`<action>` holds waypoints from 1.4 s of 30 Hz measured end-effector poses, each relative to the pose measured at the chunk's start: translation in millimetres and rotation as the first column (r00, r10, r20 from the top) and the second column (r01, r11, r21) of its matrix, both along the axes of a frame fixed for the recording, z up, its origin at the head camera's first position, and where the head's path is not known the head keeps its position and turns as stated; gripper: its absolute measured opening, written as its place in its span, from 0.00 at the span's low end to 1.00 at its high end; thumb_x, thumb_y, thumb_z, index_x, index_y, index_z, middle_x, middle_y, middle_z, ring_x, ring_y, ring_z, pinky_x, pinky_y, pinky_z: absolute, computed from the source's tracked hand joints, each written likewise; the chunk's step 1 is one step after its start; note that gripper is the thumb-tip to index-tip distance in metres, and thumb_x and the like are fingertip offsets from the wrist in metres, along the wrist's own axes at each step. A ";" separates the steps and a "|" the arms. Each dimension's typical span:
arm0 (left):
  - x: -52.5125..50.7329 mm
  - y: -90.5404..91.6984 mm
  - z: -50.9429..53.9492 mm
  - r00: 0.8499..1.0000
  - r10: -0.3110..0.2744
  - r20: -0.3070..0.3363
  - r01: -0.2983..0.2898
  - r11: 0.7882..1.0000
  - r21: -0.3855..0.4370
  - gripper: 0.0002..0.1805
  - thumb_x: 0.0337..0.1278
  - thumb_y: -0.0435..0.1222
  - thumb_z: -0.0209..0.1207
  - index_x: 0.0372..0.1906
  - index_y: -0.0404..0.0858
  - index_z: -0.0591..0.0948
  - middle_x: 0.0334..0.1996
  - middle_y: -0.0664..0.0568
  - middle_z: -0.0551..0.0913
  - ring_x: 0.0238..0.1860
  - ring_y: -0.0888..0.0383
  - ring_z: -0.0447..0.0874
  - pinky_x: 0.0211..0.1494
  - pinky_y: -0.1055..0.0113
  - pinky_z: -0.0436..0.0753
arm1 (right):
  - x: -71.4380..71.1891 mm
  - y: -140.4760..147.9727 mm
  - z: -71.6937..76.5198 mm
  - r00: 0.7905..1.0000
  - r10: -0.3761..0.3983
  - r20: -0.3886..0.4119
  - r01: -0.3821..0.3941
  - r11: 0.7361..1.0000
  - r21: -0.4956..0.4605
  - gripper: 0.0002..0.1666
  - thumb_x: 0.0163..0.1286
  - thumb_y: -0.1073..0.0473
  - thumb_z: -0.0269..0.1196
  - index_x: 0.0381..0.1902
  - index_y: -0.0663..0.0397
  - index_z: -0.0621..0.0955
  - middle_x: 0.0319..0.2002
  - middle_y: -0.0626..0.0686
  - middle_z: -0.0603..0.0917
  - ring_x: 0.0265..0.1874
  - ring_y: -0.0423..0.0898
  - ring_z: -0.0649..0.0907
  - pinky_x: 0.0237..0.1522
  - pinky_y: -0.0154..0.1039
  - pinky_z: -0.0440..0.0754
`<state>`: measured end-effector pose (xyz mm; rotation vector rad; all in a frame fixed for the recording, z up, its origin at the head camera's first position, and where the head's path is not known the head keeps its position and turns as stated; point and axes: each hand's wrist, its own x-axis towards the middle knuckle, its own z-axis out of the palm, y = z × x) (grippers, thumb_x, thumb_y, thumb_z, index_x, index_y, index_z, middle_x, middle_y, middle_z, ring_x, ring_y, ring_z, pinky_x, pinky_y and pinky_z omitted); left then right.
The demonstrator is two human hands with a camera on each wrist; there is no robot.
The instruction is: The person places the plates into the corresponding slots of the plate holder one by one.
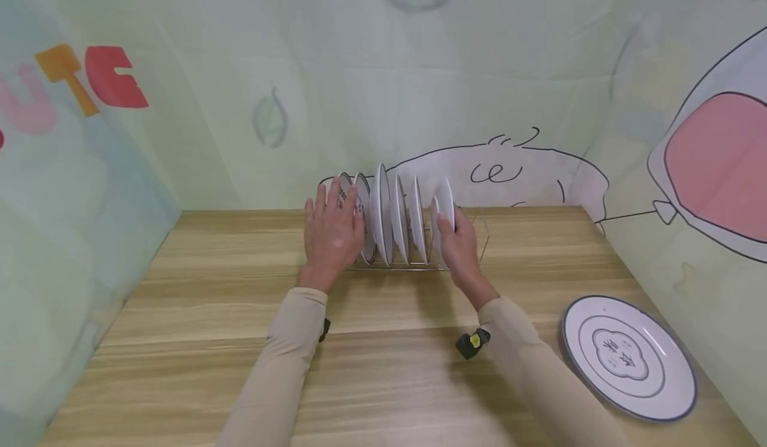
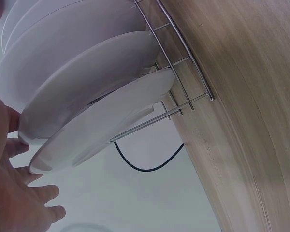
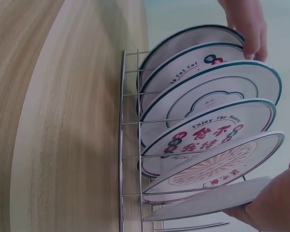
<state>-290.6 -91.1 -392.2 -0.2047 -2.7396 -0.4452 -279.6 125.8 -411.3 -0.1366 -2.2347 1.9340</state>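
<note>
Several white plates (image 1: 382, 214) stand on edge in a wire dish rack (image 1: 413, 268). My left hand (image 1: 332, 234) reaches over the leftmost plates, its fingers extended and touching their upper rims, as the left wrist view shows from behind. The rightmost plate (image 1: 443, 200) is in my right hand (image 1: 460, 244), pinched at its near edge with the thumb on the left face. That plate leans in the rack with its lower edge among the wires (image 3: 140, 183). In the right wrist view, a plate with red lettering (image 3: 208, 137) and green-rimmed plates face the camera.
A larger blue-rimmed plate (image 1: 629, 357) lies flat on the wooden table (image 1: 383, 367) at the right, near the side edge. A printed cloth backdrop (image 1: 359, 87) rises right behind the rack and along both sides.
</note>
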 end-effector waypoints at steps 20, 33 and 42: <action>1.3 4.1 0.0 1.000 -0.007 0.004 0.007 1.000 -0.001 0.29 0.75 0.44 0.44 0.77 0.46 0.62 0.80 0.44 0.52 0.80 0.38 0.49 0.80 0.38 0.50 | -8.8 -5.4 -12.7 1.000 -0.022 -0.017 0.025 0.983 0.184 0.28 0.78 0.50 0.50 0.73 0.45 0.69 0.64 0.60 0.77 0.61 0.60 0.77 0.63 0.60 0.76; 0.6 4.5 -1.3 1.000 -0.004 -0.015 0.004 1.000 0.012 0.29 0.73 0.43 0.47 0.76 0.45 0.64 0.80 0.43 0.53 0.80 0.38 0.49 0.79 0.38 0.51 | -9.4 -5.6 -15.0 0.998 -0.002 -0.057 0.017 0.966 0.259 0.27 0.78 0.50 0.48 0.72 0.47 0.70 0.63 0.63 0.77 0.60 0.62 0.78 0.62 0.62 0.77; 1.2 2.7 -1.4 1.000 0.002 -0.019 -0.002 1.000 0.007 0.29 0.73 0.43 0.47 0.76 0.46 0.63 0.80 0.43 0.54 0.80 0.38 0.49 0.79 0.38 0.52 | -5.7 1.6 -9.7 0.998 0.056 -0.030 -0.048 0.971 0.234 0.32 0.78 0.46 0.48 0.77 0.43 0.63 0.69 0.61 0.74 0.63 0.61 0.77 0.61 0.59 0.79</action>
